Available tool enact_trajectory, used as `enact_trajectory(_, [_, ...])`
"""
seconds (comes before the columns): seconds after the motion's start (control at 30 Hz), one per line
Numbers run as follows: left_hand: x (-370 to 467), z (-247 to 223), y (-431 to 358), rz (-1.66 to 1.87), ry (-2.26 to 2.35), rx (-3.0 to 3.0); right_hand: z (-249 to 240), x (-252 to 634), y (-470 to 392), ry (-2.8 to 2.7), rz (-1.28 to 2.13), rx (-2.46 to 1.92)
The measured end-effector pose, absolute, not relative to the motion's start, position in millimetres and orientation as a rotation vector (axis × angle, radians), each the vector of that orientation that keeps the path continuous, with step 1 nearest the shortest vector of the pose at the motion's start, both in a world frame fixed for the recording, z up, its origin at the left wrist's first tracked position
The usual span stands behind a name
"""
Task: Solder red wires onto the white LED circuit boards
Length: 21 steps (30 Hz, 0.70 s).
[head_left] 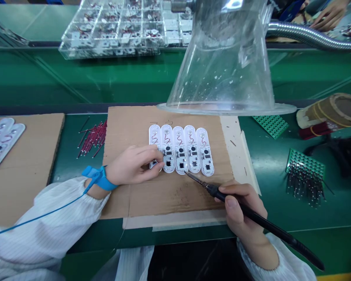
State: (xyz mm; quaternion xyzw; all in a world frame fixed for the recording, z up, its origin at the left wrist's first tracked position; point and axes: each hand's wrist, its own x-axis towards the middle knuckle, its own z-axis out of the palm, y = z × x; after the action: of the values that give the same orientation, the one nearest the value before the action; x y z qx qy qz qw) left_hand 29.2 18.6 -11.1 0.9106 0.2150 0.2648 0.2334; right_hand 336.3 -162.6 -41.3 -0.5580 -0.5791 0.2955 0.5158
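Several white oblong pieces with circuit boards and red wires [179,146] lie side by side on a cardboard sheet [163,195]. My left hand [137,164], with a blue wrist strap [101,177], rests at the leftmost piece. Its thumb and index finger are closed over the lower part; what they pinch, if anything, is hidden. A black soldering iron [260,220] is held like a pen in my right hand [244,208]. The iron's metal tip is at the lower end of the middle piece.
Red wires [93,138] lie left of the cardboard. A clear fume hood [225,74] hangs above its far edge. Green boards [306,164], a brown roll [329,111] and a black stand [346,156] are right. Another person's hand [330,15] shows at top right.
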Motion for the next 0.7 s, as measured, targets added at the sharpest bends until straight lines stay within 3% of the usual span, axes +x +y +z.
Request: enact_trajectory(0.7, [29.7,-10.1,19.4,0.698,0.58,2.491,-39.1,337.3,-163.9,-1.329,0.716,-1.335])
